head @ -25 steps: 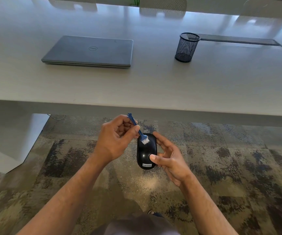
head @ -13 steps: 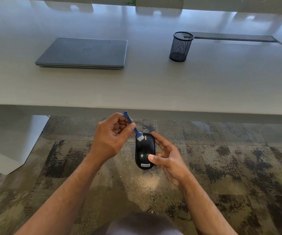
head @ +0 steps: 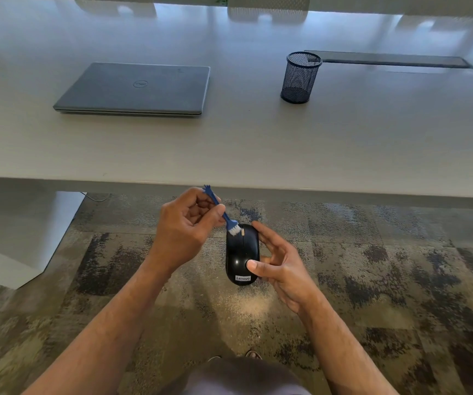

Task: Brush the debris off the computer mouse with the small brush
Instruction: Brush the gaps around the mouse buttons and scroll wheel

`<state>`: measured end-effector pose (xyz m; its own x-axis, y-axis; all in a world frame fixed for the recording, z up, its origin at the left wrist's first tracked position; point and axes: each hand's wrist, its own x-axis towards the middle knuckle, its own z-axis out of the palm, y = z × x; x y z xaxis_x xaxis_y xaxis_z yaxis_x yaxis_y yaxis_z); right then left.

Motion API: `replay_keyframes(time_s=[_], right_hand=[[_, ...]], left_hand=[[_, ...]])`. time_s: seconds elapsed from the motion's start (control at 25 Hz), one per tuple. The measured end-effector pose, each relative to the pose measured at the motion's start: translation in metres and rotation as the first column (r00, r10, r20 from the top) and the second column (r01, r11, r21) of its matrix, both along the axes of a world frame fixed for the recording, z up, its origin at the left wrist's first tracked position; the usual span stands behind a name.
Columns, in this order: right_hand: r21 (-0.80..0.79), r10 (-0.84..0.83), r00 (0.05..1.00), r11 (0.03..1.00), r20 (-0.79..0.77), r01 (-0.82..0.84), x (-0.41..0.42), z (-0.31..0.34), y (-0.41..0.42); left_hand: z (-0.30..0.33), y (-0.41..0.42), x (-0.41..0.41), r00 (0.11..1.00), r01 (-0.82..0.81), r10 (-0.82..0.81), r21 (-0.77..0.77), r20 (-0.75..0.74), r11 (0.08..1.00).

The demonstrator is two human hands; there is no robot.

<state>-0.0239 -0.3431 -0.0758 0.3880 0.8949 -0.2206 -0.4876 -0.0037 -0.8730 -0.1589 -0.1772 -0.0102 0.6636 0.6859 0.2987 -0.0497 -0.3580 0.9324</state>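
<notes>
Two bare forearms reach forward from the bottom of my view, over a mottled grey and dark carpet (head: 372, 280), with a grey-clad lap and what looks like the tips of footwear just visible at the lower edge. My right hand (head: 282, 266) holds the computer mouse (head: 241, 255) in the air above the floor: the thumb is pressed on the glossy black top near the white Lenovo label at its near end, and the fingers stretch along its right side, loosely curved around it. The mouse points away from me, its scroll wheel at the far end.

My left hand (head: 185, 226) pinches the small brush (head: 224, 215) between thumb and curled fingers. Its blue handle slants up and to the left, the notched end sticking out above the knuckles, and its white bristles touch the far left part of the mouse, just beside the wheel.

Beyond the hands runs the near edge of a pale table (head: 258, 155). On it, to the left, lies a closed grey laptop (head: 135, 88). To the right, well apart from it, stands a black mesh pen cup (head: 300, 78), upright. Behind the cup a long dark slot (head: 394, 59) is set into the tabletop.
</notes>
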Motion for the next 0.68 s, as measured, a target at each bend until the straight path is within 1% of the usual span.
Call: replay_keyframes(time_s=[0.08,0.16,0.32,0.44,0.56,0.68], right_hand=[[0.002,0.009,1.0,1.0,0.0,-0.009,0.003,0.0,0.001],[0.007,0.016,1.0,1.0,-0.003,-0.016,0.005,-0.001,0.001],[0.011,0.018,1.0,1.0,-0.005,-0.018,0.012,-0.003,0.001],[0.005,0.022,1.0,1.0,0.004,-0.022,0.017,-0.004,0.002],[0.003,0.033,0.999,0.999,0.016,-0.033,0.019,-0.005,0.006],[-0.001,0.043,0.999,0.999,0.021,-0.043,0.02,-0.005,0.008]], left_hand=[[0.001,-0.003,0.005,1.0,0.023,-0.024,0.005,0.019,1.0],[0.001,-0.004,0.008,0.999,0.033,-0.033,0.027,0.008,0.999],[0.001,0.001,0.012,0.997,-0.027,0.036,0.137,-0.066,0.99],[0.003,0.003,0.013,0.997,-0.05,0.056,0.102,-0.054,0.994],[0.006,-0.002,0.018,1.0,-0.016,0.016,0.058,0.0,0.998],[0.004,-0.004,0.021,1.0,-0.006,0.008,0.102,-0.025,0.995]])
